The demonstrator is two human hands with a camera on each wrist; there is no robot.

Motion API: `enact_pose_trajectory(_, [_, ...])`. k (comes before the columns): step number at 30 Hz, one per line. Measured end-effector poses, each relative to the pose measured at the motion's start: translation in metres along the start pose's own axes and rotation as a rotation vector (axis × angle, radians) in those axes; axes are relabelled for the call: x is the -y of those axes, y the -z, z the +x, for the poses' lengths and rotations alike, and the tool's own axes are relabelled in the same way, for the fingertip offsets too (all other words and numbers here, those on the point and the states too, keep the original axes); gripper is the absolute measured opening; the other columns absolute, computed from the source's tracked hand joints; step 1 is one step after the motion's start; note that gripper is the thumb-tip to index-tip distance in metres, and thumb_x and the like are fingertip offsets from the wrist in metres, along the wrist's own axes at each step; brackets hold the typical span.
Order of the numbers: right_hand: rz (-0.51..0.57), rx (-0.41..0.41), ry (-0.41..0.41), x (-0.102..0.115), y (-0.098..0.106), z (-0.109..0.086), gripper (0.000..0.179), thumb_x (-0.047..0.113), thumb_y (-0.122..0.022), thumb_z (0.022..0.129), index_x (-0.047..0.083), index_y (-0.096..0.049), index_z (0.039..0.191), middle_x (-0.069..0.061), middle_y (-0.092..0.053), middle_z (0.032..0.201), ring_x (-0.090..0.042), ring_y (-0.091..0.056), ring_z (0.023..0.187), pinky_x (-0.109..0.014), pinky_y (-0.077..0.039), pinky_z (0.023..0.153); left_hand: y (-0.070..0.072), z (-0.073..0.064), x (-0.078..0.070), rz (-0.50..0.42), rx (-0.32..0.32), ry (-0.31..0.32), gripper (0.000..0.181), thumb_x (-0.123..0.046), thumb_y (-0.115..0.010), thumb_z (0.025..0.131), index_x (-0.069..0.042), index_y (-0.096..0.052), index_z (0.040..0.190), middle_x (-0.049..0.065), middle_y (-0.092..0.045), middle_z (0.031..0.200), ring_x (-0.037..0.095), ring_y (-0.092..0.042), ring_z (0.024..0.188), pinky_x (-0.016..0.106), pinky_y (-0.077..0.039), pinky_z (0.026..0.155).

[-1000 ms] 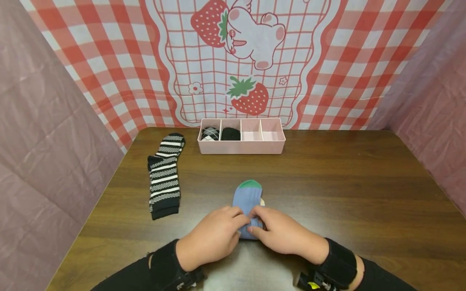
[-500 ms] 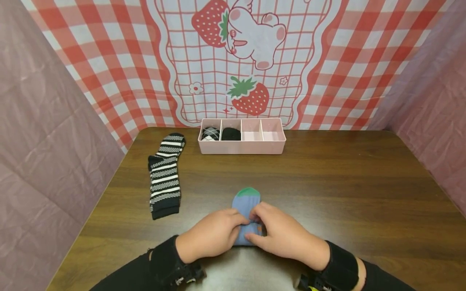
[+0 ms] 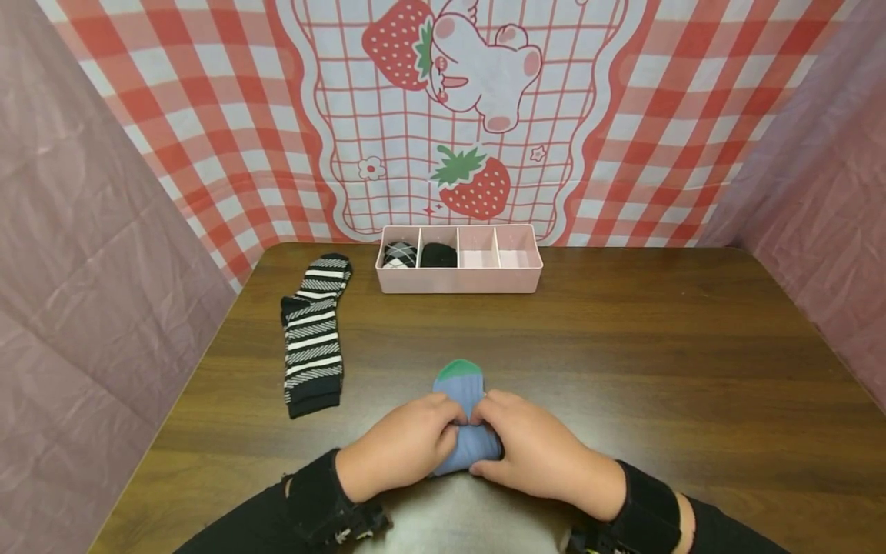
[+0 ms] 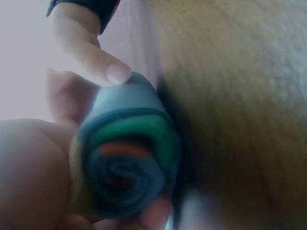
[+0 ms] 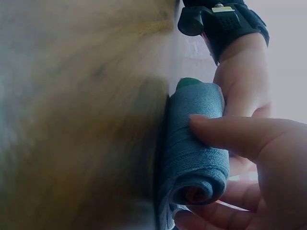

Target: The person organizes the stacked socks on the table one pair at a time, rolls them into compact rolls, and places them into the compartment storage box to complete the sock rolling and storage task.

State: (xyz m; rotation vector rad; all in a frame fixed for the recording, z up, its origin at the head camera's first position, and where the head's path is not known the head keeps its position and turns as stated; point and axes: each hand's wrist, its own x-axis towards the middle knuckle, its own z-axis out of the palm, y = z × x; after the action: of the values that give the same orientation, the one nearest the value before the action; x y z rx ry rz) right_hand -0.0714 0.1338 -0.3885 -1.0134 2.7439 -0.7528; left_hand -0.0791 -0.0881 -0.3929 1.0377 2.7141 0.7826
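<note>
A blue sock (image 3: pixel 460 389) with a green toe lies on the table between both hands, part flat and part rolled up. From its left side my left hand (image 3: pixel 400 444) grips the roll, and my right hand (image 3: pixel 538 452) grips the other side with thumb and fingers. In the left wrist view the end of the sock roll (image 4: pixel 125 176) shows a spiral with green and orange bands. Seen from the right wrist, my right thumb presses on top of the rolled sock (image 5: pixel 194 143) while fingers curl beneath it. Some fingertips are hidden by the roll.
A pink divided box (image 3: pixel 459 282) stands at the back of the wooden table (image 3: pixel 657 346). Its two left compartments hold an argyle sock (image 3: pixel 400 254) and a black sock (image 3: pixel 439 255). A striped black-and-white sock (image 3: pixel 314 346) lies flat at left.
The blue sock has shifted towards me and slightly left, and its green toe end has come closer. My hands have moved little and keep hold of it. The rolled part now looks fuller.
</note>
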Motion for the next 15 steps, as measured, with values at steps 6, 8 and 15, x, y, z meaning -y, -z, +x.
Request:
enact_pose_trajectory(6, [-0.022,0.011,0.006,0.000,0.001,0.000,0.036,0.036,-0.086,0.083,0.016,-0.066,0.106,0.012,-0.052,0.093,-0.006,-0.050,0.083,-0.028,-0.047,0.071,0.004,-0.003,-0.005,0.103,-0.095,-0.048,0.011,-0.012,-0.063,0.098,-0.014,-0.072,0.102,-0.004,-0.063,0.096,0.011,-0.060,0.088,0.025,-0.053,0.075])
enact_pose_trajectory(8, [-0.023,0.016,0.009,-0.001,0.002,0.001,0.034,0.036,-0.084,0.086,0.017,-0.066,0.106,0.012,-0.053,0.095,-0.005,-0.051,0.084,-0.029,-0.048,0.072,0.006,-0.004,-0.008,0.135,-0.113,-0.083,0.007,-0.013,-0.067,0.096,-0.015,-0.072,0.101,-0.005,-0.063,0.096,0.011,-0.058,0.087,0.025,-0.052,0.074])
enact_pose_trajectory(15, [-0.003,0.023,0.007,-0.003,0.001,0.000,0.027,0.039,-0.076,0.094,0.018,-0.068,0.108,0.012,-0.056,0.097,-0.004,-0.052,0.084,-0.028,-0.048,0.072,0.011,-0.007,-0.015,0.203,-0.081,-0.127,0.016,-0.023,-0.079,0.090,-0.018,-0.071,0.103,-0.006,-0.062,0.099,0.009,-0.056,0.088,0.028,-0.051,0.078])
